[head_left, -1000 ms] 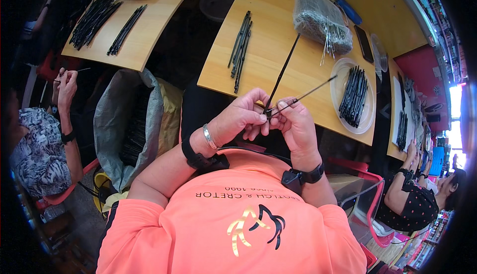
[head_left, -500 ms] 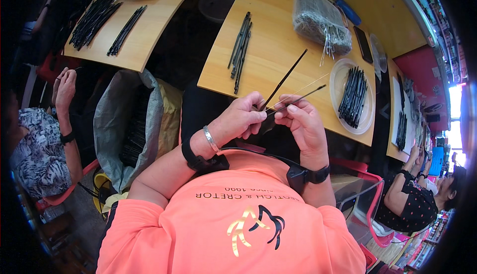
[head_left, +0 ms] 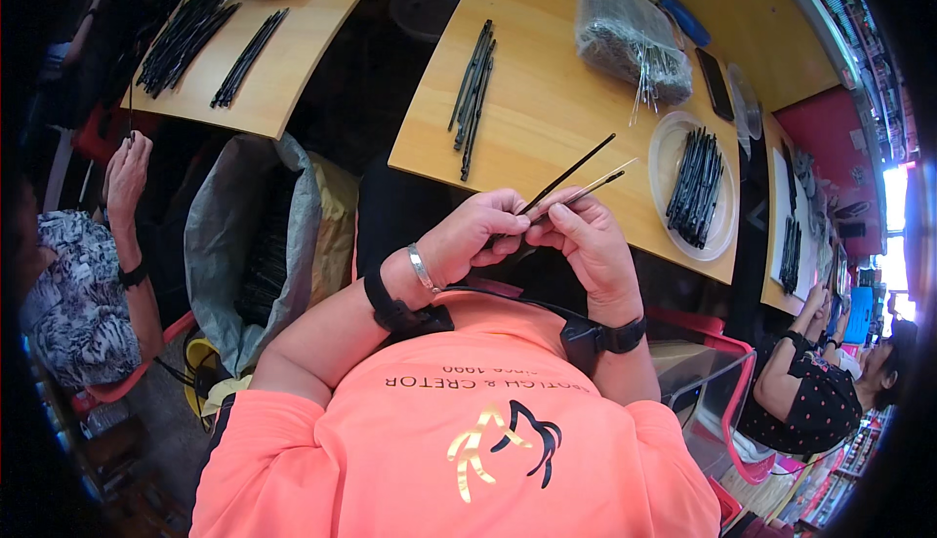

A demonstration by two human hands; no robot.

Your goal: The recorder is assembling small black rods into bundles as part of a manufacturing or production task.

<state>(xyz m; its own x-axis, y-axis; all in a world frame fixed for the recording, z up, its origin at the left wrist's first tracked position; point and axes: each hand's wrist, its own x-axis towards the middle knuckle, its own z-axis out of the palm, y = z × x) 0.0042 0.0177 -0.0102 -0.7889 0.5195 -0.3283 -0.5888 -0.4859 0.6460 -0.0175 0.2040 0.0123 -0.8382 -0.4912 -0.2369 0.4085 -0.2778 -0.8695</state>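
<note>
My left hand (head_left: 478,231) is closed, pinching the lower end of a thin black stick (head_left: 584,159) that slants up and to the right. Its fingertips almost meet those of my right hand (head_left: 590,245), also closed. Between that thumb and fingers runs a second thin black stick (head_left: 607,180), with a fine shiny wire (head_left: 623,166) alongside it. Both sticks and the wire converge at the fingertips, where their lower ends are hidden. The hands are just off the table's near edge, above my orange shirt.
The wooden table (head_left: 547,70) carries several black sticks (head_left: 472,99), a clear plastic-wrapped pack of wires (head_left: 634,40), a round plastic tray (head_left: 730,236) of black sticks and a phone (head_left: 713,83). An open sack (head_left: 303,216) stands left. Other people sit on both sides.
My hands have drawn closer together. The left stick has dropped to a lower slant, its tip nearer the second stick, and less of the wire and second stick sticks out.
</note>
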